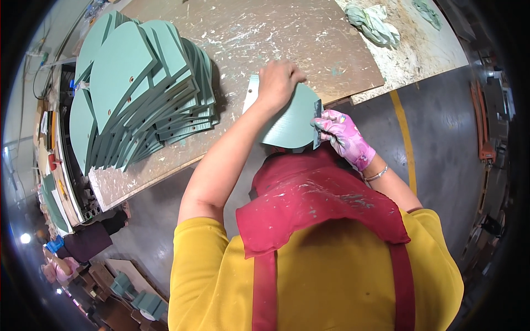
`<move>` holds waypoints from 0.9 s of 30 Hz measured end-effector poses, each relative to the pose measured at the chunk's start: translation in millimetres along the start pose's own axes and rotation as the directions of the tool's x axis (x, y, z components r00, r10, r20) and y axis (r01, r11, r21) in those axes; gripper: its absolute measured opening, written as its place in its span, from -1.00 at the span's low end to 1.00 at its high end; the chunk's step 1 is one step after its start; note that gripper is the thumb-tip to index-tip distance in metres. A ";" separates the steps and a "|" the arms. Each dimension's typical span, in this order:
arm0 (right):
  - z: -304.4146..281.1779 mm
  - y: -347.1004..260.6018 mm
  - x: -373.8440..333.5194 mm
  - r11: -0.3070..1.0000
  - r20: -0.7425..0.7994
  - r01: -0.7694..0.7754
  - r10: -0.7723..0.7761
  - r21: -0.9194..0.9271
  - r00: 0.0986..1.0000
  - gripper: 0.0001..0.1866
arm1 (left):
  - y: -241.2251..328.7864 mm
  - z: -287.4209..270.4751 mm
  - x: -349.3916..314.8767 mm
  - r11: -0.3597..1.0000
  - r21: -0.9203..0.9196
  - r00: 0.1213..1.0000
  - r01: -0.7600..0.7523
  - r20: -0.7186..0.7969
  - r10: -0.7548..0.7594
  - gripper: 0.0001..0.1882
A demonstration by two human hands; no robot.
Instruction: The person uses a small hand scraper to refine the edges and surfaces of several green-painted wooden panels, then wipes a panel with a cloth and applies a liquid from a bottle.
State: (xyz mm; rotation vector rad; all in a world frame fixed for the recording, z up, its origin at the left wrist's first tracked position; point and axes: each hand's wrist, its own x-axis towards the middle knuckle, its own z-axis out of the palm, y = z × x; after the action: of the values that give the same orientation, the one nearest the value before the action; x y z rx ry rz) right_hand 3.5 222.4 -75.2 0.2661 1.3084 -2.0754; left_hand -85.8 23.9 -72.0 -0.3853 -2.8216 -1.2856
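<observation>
Green panel [287, 124] held by hands: left [279, 83], right [338, 132].

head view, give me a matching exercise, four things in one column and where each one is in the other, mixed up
Things:
1. stack of green panels
2. single green panel
3. scraper blade
4. bundle of pale green rags

Places:
A. gripped in the gloved right hand, against the panel's edge
B. far right of the table, away from both hands
C. piled on the left part of the table
D. pressed down at the table's near edge by the bare left hand

Pairs: 1-C, 2-D, 3-A, 4-B
</observation>
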 end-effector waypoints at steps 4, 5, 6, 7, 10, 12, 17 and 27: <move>1.6 -0.2 -1.0 1.000 -0.046 -0.031 0.031 0.005 0.998 -0.94 | -9.9 -12.9 11.8 0.890 -0.358 0.944 0.283 -0.059 -0.324 -0.63; 2.1 -0.6 -1.6 1.000 -0.049 -0.031 0.031 0.006 0.998 -0.94 | -7.1 -19.4 10.4 0.890 -0.359 0.945 0.282 -0.057 -0.323 -0.63; 3.3 -1.7 -2.8 0.999 -0.050 -0.035 0.035 0.007 0.998 -0.94 | -3.7 -25.7 5.0 0.932 -0.261 0.964 0.254 -0.009 -0.265 -0.61; 3.5 -2.7 -3.9 0.999 -0.053 -0.038 0.038 0.008 0.998 -0.93 | 1.6 -34.4 -0.6 0.963 -0.162 0.977 0.213 0.045 -0.209 -0.60; 2.0 -4.3 -5.5 0.998 -0.021 -0.062 0.062 0.009 0.998 -0.92 | 11.9 -48.3 -26.1 0.998 0.068 0.988 -0.005 0.152 -0.005 -0.64; 7.8 -6.3 -9.7 0.996 0.007 -0.091 0.091 0.010 0.996 -0.91 | 27.0 -47.3 -45.3 0.950 0.302 0.993 -0.086 0.099 0.058 -0.51; 5.1 0.9 -18.3 0.990 0.261 -0.038 0.073 -0.135 0.963 -0.84 | 36.4 -22.5 -81.4 0.905 0.422 0.987 -0.047 0.158 -0.022 -0.15; -8.8 -70.2 4.0 0.610 0.026 0.166 -0.231 -0.775 0.973 -0.75 | 32.3 -33.2 -99.1 0.853 0.333 0.858 -0.403 0.461 0.225 -0.26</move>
State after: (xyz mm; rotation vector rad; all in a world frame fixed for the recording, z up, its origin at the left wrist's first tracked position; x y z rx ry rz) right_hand -45.0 247.9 -30.3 -0.2059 2.2302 -1.4570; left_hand 14.8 -1.8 -37.7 -1.1631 -3.0487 -0.5530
